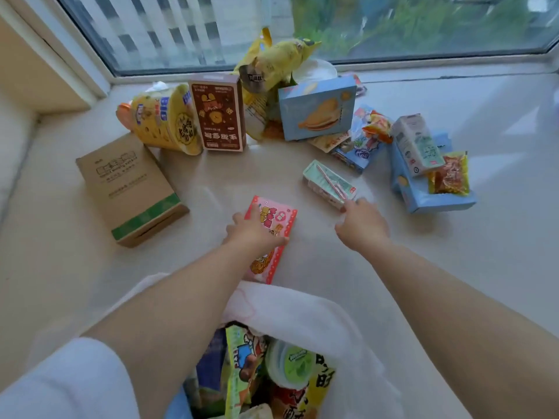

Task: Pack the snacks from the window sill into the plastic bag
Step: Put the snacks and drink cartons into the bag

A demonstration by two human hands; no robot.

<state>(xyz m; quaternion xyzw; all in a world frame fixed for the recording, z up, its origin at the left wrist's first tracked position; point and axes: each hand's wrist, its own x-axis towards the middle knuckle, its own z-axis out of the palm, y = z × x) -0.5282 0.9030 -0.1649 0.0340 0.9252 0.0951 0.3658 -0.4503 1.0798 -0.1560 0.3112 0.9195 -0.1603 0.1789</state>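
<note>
Pink cartoon-printed snack packet (276, 220) lies flat under left hand (252, 229).

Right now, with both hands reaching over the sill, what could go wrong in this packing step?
The left hand lies flat on the pink snack packet; the thin packet may slip when lifted. The right hand only touches the end of the small drink carton, so it may push it away. The white plastic bag has a slack mouth and already looks full, so items may miss it.
</note>
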